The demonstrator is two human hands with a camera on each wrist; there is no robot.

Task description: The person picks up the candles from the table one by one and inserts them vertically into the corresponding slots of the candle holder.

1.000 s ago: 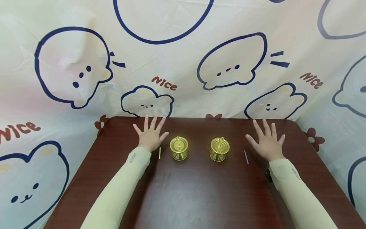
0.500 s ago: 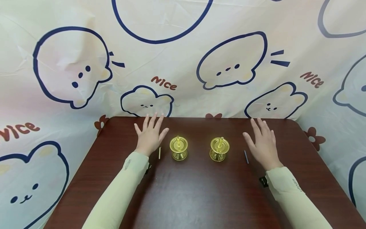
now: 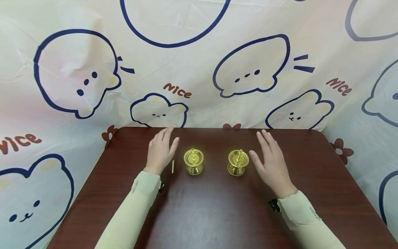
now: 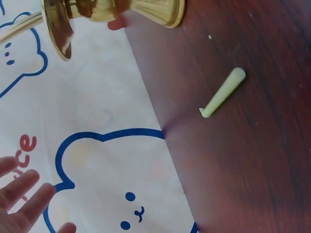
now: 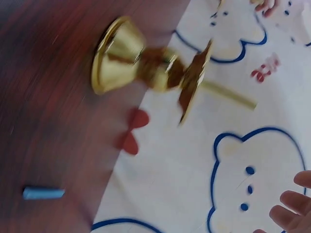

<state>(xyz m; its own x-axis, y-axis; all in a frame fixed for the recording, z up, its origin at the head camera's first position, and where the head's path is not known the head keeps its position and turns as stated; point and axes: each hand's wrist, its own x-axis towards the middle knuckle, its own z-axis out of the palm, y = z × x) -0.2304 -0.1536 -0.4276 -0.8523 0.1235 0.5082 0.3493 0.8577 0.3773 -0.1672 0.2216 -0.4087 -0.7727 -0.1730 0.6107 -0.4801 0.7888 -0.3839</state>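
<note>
Two gold candle holders, each a flared foot with a dish and upright tube, stand on the dark wooden table: the left holder (image 3: 194, 169) and the right holder (image 3: 236, 169). My left hand (image 3: 159, 154) hovers left of the left holder, fingers extended and holding nothing. Just beside its wrist lies a short pale yellow stick (image 4: 223, 92), like a thin candle. My right hand (image 3: 273, 167) hangs over the table right of the other holder, fingers straight and nothing in its grasp. A short blue stick (image 5: 43, 193) lies below it, hidden behind that hand in the head view.
The table (image 3: 199, 214) has rounded far corners. Behind it and at both sides hangs a pale cloth (image 3: 199, 69) printed with cartoon animals. A small black device (image 3: 275, 205) sits at my right wrist.
Both hands' spread fingers have come together. My right hand has moved left toward the right holder, covering the blue stick in the head view. My left hand has turned slightly and shifted a little.
</note>
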